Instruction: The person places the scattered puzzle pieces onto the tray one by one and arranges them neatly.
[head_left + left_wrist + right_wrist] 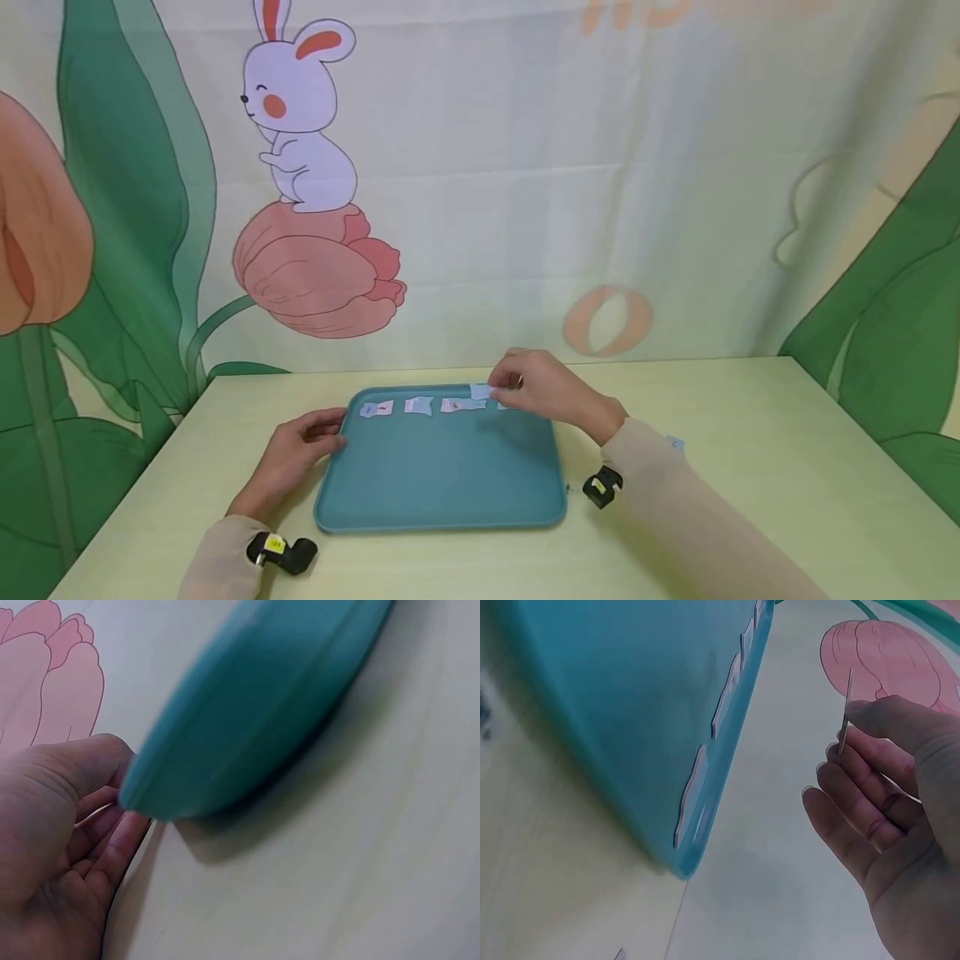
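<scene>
A blue-green tray (442,475) lies on the table, and my left hand (300,450) holds its left edge near the far corner. In the left wrist view, the fingers of my left hand (82,817) meet the tray's rim (172,772). My right hand (543,387) is above the tray's far right part, pinching a thin, flat puzzle piece (480,391) between thumb and fingers. Edge-on, that puzzle piece (847,712) shows as a narrow strip. Along the far side of the tray lie several pale blue and pink pieces (417,406) with wavy edges; my right hand partly covers the rightmost.
Another light blue piece (675,443) lies on the table (787,467) to the right of the tray, beside the right sleeve (675,492). Behind the table hangs a cloth (480,208) printed with a rabbit and tulips.
</scene>
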Demonstrator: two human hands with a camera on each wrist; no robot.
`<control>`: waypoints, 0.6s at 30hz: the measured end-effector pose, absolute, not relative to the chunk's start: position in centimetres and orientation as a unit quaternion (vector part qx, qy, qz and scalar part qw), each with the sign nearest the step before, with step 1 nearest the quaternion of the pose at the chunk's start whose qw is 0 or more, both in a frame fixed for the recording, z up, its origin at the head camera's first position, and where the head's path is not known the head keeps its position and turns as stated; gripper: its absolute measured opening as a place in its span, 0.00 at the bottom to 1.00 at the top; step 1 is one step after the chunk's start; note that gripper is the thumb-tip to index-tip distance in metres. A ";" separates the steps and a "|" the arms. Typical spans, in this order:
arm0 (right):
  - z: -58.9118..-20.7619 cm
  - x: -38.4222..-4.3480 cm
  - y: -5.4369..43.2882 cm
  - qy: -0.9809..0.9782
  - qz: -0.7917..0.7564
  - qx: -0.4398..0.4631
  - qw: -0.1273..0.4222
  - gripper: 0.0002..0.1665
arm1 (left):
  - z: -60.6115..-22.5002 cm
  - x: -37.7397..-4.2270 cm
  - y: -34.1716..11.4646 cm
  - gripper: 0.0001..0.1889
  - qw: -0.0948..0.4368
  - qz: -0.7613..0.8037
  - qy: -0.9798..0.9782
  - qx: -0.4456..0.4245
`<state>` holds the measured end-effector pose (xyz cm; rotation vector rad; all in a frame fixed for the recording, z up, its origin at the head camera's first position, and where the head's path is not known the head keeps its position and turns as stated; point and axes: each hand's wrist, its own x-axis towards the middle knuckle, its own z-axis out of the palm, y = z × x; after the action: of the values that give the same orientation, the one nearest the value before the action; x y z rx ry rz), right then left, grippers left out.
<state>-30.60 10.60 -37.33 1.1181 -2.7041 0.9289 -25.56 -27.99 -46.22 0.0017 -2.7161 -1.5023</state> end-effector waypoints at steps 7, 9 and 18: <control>-37.0 -30.8 8.0 -0.887 0.286 0.362 0.027 0.07 | -46.3 -25.6 -28.0 0.27 0.023 -0.482 -0.876 -0.002; -36.9 -30.8 7.4 -0.887 0.283 0.364 0.025 0.08 | -46.3 -25.6 -28.1 0.27 0.025 -0.484 -0.875 -0.003; -36.8 -30.7 4.6 -0.884 0.290 0.367 0.003 0.07 | -46.3 -25.6 -28.1 0.27 0.024 -0.486 -0.874 -0.002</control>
<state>-30.69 4.57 -36.81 1.1517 -2.7705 0.9108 -25.60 -28.11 -46.26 -0.0047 -2.7028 -1.5033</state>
